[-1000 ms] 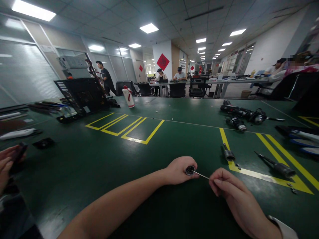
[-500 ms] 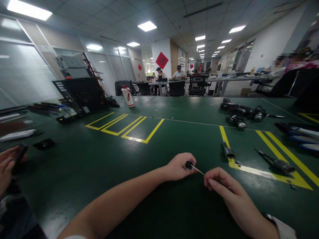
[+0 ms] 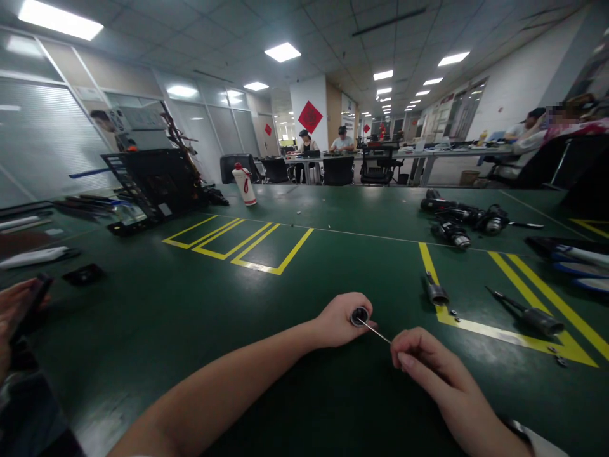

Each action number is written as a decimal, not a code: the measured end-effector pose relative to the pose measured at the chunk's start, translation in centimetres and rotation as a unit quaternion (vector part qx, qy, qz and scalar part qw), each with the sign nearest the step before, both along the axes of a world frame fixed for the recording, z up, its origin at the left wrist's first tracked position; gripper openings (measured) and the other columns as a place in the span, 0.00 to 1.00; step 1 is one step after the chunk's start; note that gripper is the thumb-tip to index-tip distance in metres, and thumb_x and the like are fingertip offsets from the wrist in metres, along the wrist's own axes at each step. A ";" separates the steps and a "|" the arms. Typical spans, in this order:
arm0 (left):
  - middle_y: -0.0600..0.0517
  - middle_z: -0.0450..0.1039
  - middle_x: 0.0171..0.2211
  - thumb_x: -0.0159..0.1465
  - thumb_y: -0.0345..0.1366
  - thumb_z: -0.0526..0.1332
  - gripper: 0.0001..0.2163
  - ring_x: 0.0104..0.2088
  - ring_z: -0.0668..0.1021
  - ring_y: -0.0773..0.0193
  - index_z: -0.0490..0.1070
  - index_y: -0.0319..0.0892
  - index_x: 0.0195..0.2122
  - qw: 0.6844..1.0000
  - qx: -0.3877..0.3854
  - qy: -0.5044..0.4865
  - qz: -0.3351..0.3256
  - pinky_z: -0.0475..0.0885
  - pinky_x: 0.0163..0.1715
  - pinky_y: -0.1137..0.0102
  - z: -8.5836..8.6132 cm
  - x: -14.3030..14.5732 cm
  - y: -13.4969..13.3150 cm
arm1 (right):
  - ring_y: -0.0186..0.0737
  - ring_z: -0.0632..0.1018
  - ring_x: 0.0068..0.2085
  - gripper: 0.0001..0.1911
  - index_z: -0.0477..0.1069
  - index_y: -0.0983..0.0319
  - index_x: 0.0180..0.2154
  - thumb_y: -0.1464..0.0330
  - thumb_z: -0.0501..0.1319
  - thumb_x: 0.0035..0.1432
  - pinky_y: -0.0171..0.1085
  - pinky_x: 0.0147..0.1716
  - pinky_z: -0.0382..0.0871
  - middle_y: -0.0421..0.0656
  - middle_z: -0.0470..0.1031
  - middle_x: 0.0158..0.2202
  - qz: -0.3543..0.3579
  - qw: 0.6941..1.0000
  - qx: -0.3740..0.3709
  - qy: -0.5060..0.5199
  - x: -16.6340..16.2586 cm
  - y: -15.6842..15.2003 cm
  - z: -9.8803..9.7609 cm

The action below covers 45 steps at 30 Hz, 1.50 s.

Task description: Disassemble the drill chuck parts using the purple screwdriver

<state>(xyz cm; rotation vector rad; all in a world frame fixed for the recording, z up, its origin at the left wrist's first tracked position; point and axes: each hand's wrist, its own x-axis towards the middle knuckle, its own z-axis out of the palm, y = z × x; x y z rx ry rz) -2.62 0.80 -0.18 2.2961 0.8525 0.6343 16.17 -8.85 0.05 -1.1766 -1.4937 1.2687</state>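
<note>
My left hand [image 3: 343,319] is closed around a small round metal cylinder [image 3: 359,316], its hollow end facing me. Between the fingertips of my right hand [image 3: 423,357] is a thin metal rod [image 3: 377,331]. The rod's far tip reaches the mouth of the cylinder; how deep it goes I cannot tell. To the right lie two dark metal parts with cup-like ends and shafts: a shorter one [image 3: 436,292] and a longer one [image 3: 540,319]. Small nut-like pieces [image 3: 455,315] rest near the yellow tape, with more [image 3: 560,360] close to the longer part.
Dark power tools [image 3: 451,219] lie at the back right. A white bottle with a red cap [image 3: 245,185] stands at the far side, beside a black frame with wires [image 3: 157,184]. At left, another person's hand holds a phone [image 3: 31,308]. Yellow tape [image 3: 257,266] marks the green table.
The rod's outer end and my right hand have shifted slightly down, while the cylinder in my left hand has turned or moved a little left. Another person now shows behind the black frame.
</note>
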 end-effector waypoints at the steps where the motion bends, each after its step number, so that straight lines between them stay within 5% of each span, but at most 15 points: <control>1: 0.56 0.63 0.28 0.57 0.36 0.63 0.09 0.29 0.68 0.70 0.63 0.39 0.29 1.000 0.003 0.007 0.001 0.64 0.30 0.74 0.0 0.0 0.0 | 0.41 0.71 0.33 0.08 0.70 0.56 0.31 0.60 0.57 0.57 0.39 0.32 0.65 0.40 0.70 0.29 0.005 1.000 0.005 -0.021 0.0 -0.2 0.1; 12: 0.53 0.67 0.30 0.59 0.40 0.61 0.08 0.31 0.71 0.66 0.66 0.40 0.32 0.993 0.059 0.097 0.046 0.66 0.31 0.72 0.0 0.2 -0.5 | 0.39 0.73 0.32 0.08 0.65 0.57 0.34 0.64 0.50 0.62 0.37 0.30 0.68 0.40 0.69 0.30 -0.041 0.976 0.145 -0.156 -0.2 -0.8 -0.8; 22: 0.55 0.67 0.27 0.58 0.39 0.62 0.09 0.29 0.70 0.67 0.65 0.40 0.29 0.994 0.046 0.053 0.085 0.65 0.29 0.73 0.3 0.3 -0.8 | 0.39 0.73 0.35 0.08 0.63 0.57 0.40 0.74 0.50 0.61 0.38 0.34 0.72 0.42 0.69 0.35 0.042 0.943 0.252 -0.214 -0.7 -0.8 -1.1; 29: 0.56 0.65 0.26 0.57 0.38 0.63 0.09 0.27 0.69 0.69 0.65 0.40 0.28 0.997 0.032 0.029 0.068 0.64 0.29 0.74 0.3 0.3 -0.7 | 0.39 0.72 0.35 0.09 0.62 0.57 0.40 0.76 0.50 0.61 0.39 0.34 0.72 0.43 0.68 0.36 0.062 0.932 0.260 -0.245 -0.7 -0.9 -1.2; 38: 0.52 0.68 0.31 0.61 0.37 0.58 0.05 0.32 0.71 0.65 0.67 0.40 0.33 0.987 0.126 0.087 0.048 0.65 0.32 0.71 -0.3 0.3 -1.0 | 0.39 0.72 0.32 0.09 0.62 0.58 0.37 0.76 0.48 0.60 0.38 0.30 0.71 0.42 0.68 0.33 0.027 0.932 0.262 -0.249 -0.7 -0.9 -0.8; 45: 0.55 0.66 0.26 0.56 0.38 0.63 0.08 0.27 0.69 0.68 0.65 0.40 0.27 0.996 0.031 0.015 0.076 0.65 0.29 0.73 -0.2 0.2 -0.4 | 0.38 0.73 0.33 0.10 0.62 0.58 0.36 0.78 0.50 0.58 0.37 0.31 0.72 0.43 0.70 0.34 0.054 0.916 0.308 -0.250 -0.8 -0.8 -0.4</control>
